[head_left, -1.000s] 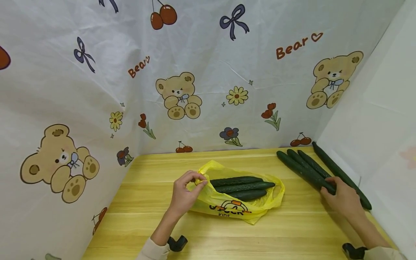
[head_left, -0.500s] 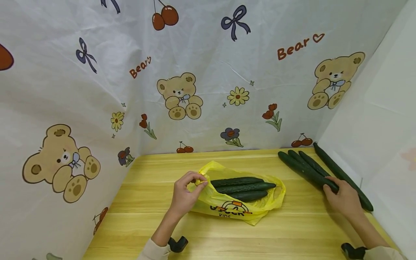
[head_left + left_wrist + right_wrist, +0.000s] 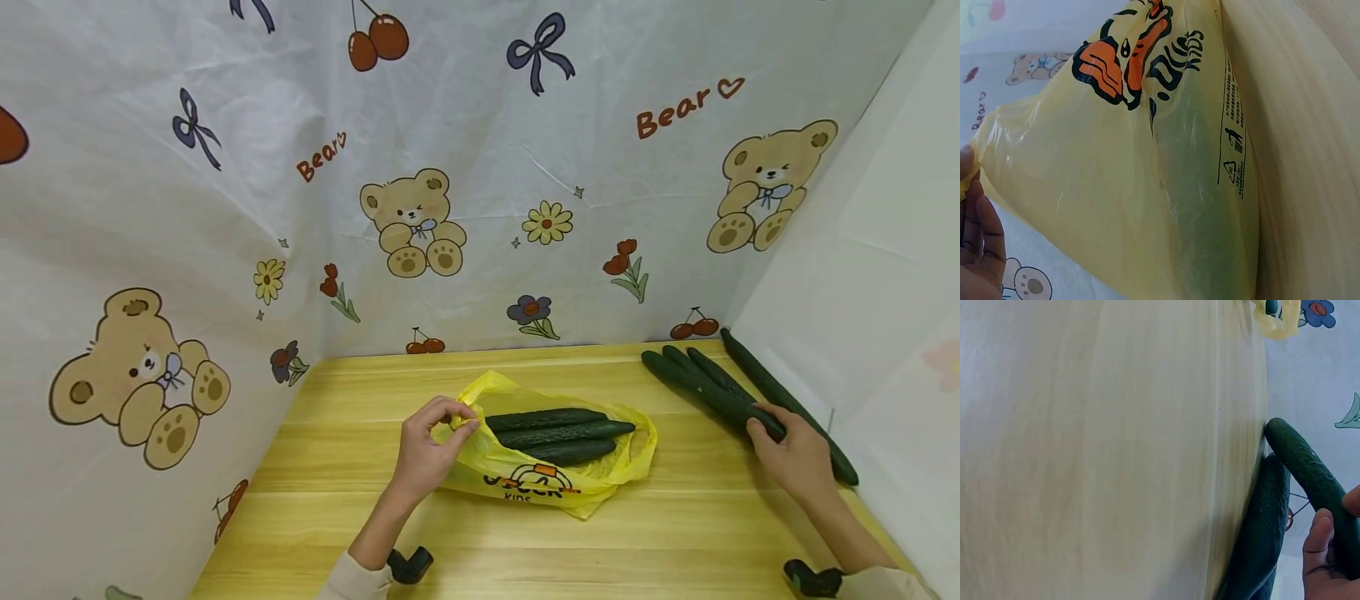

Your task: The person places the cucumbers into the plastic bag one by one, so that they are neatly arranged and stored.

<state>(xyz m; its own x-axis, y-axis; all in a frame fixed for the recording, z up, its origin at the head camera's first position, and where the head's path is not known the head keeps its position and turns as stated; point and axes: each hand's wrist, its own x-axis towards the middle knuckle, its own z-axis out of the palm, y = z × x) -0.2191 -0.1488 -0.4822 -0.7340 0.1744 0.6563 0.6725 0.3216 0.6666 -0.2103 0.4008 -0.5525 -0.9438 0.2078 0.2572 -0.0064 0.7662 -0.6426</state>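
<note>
The left hand point(image 3: 429, 446) pinches the left rim of a yellow plastic bag point(image 3: 480, 467) between thumb and fingers. Several dark green cucumbers point(image 3: 562, 430) lie inside, seen through the bag's mouth. At the right, the right hand point(image 3: 795, 454) grips the near end of a cucumber point(image 3: 720, 398); its far end lies over or beside other cucumbers. In the right wrist view this cucumber point(image 3: 1310, 465) slants across above another one point(image 3: 1260, 531). The left wrist view has the bag point(image 3: 1104, 169) stretched from the fingertips, with a green shape showing through.
Another long cucumber point(image 3: 787, 404) lies along the right edge of the wooden table point(image 3: 360, 433), beside the right hand. A white sheet printed with bears point(image 3: 420, 233) hangs behind and to the left. A plain white wall point(image 3: 877, 275) rises on the right.
The right hand has shifted slightly, and the near end of its cucumber has moved a little up and to the right. The left hand and the bag have stayed in place.
</note>
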